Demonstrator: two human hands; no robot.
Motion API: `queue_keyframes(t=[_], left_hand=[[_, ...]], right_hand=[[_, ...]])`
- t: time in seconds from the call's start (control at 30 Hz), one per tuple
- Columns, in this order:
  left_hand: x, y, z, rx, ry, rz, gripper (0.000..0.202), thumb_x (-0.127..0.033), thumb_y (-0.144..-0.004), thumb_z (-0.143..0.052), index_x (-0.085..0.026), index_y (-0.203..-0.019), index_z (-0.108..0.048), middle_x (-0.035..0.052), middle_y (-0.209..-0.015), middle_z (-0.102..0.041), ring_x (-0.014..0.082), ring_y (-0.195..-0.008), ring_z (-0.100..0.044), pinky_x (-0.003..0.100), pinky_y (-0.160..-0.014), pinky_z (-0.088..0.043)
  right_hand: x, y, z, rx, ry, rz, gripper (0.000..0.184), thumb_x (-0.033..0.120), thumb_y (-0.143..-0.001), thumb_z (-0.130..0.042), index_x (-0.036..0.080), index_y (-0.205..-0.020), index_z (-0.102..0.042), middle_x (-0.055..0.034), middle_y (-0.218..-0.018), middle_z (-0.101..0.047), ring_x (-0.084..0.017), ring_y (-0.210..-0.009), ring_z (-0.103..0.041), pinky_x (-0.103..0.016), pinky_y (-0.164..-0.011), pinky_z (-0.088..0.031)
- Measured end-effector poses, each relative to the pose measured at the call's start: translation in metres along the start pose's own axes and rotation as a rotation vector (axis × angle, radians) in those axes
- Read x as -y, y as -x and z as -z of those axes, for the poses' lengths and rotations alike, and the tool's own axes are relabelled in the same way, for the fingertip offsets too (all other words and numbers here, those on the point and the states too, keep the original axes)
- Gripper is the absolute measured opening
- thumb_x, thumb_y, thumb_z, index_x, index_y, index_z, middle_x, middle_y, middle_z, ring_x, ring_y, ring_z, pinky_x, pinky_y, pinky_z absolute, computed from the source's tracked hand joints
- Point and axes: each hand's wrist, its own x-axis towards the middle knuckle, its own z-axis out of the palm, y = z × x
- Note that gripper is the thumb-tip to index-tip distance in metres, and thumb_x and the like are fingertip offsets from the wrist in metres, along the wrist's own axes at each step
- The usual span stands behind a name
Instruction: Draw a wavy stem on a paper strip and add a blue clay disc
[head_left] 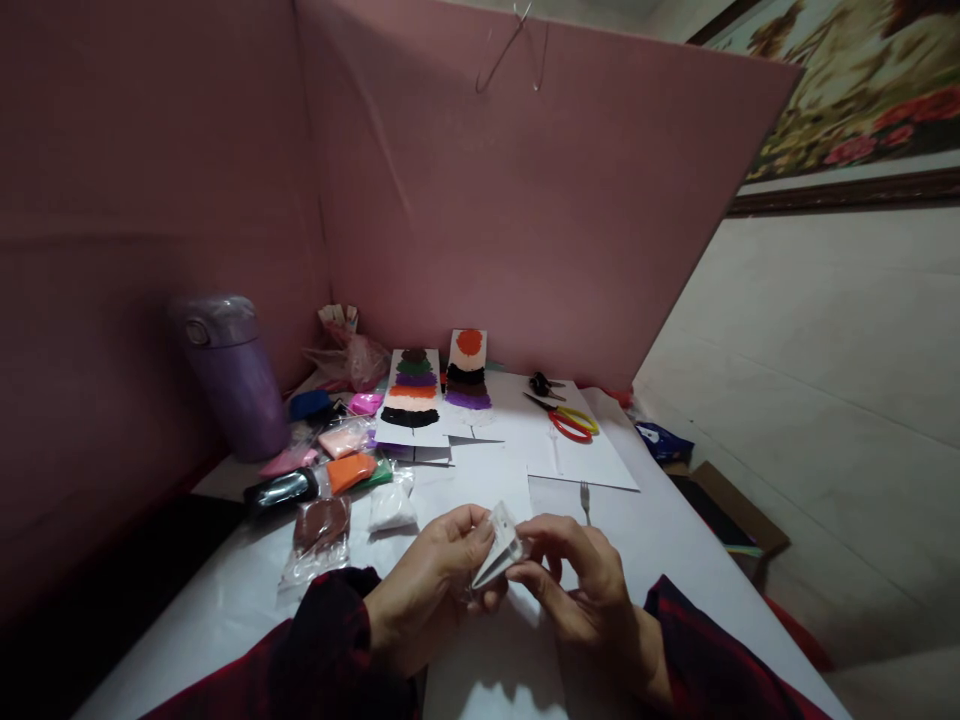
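Between my hands, low in the middle of the head view, is a small white and clear plastic packet (501, 535), held tilted above the table. My left hand (431, 565) grips it from the left, thumb on top. The fingertips of my right hand (589, 580) pinch its right edge. What the packet contains is too small to make out. Left of my left hand lies a clear bag of white clay (392, 507), and a brown clay bag (322, 525) rests farther left. A small fork (585, 500) lies just beyond my right hand.
Two cards with coloured bands (410, 395) stand at the back. Red and yellow scissors (570, 425) lie on white paper (600, 460) at right. Several clay bags, including an orange one (350, 472), crowd the left beside a purple bottle (240, 385). Pink panels (510, 220) enclose the back and left.
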Motion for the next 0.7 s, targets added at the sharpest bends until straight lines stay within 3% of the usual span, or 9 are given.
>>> queue_keyframes(t=[0.17, 0.33, 0.5, 0.7], left_hand=[[-0.0011, 0.0007, -0.0012, -0.022, 0.003, 0.008, 0.035, -0.04, -0.075, -0.074, -0.015, -0.079, -0.051, 0.0005, -0.067, -0.057, 0.0064, -0.051, -0.047, 0.02, -0.05, -0.027], [-0.0002, -0.0005, -0.0004, -0.03, -0.001, 0.035, 0.038, -0.042, -0.072, -0.076, -0.015, -0.077, -0.049, 0.0003, -0.066, -0.057, 0.006, -0.048, -0.047, 0.02, -0.048, -0.024], [0.0006, -0.0015, 0.0003, -0.04, -0.008, 0.02, 0.039, -0.042, -0.071, -0.077, -0.015, -0.076, -0.049, -0.0001, -0.063, -0.056, 0.0065, -0.049, -0.047, 0.02, -0.048, -0.024], [-0.0009, -0.0003, -0.002, -0.02, -0.014, 0.016, 0.035, -0.041, -0.074, -0.074, -0.014, -0.08, -0.053, 0.0012, -0.067, -0.057, 0.0072, -0.051, -0.047, 0.021, -0.051, -0.027]], right_hand=[[-0.0018, -0.0036, 0.0002, 0.092, -0.01, 0.01, 0.012, 0.026, -0.09, -0.057, 0.018, -0.098, -0.061, -0.0012, -0.064, -0.061, -0.012, -0.054, -0.054, -0.021, -0.047, -0.042], [-0.0004, -0.0078, -0.0002, 0.162, -0.063, -0.061, 0.027, 0.034, -0.095, -0.048, 0.017, -0.081, -0.065, -0.0025, -0.062, -0.061, -0.012, -0.055, -0.053, -0.023, -0.052, -0.042], [0.0011, -0.0104, -0.0003, 0.142, -0.155, -0.071, 0.021, 0.034, -0.094, -0.052, 0.019, -0.089, -0.066, -0.0004, -0.061, -0.063, -0.011, -0.05, -0.052, -0.021, -0.051, -0.043], [0.002, -0.0043, 0.0001, 0.031, -0.094, -0.057, 0.009, 0.025, -0.087, -0.061, 0.018, -0.092, -0.065, -0.0002, -0.061, -0.062, -0.011, -0.051, -0.052, -0.021, -0.047, -0.042]])
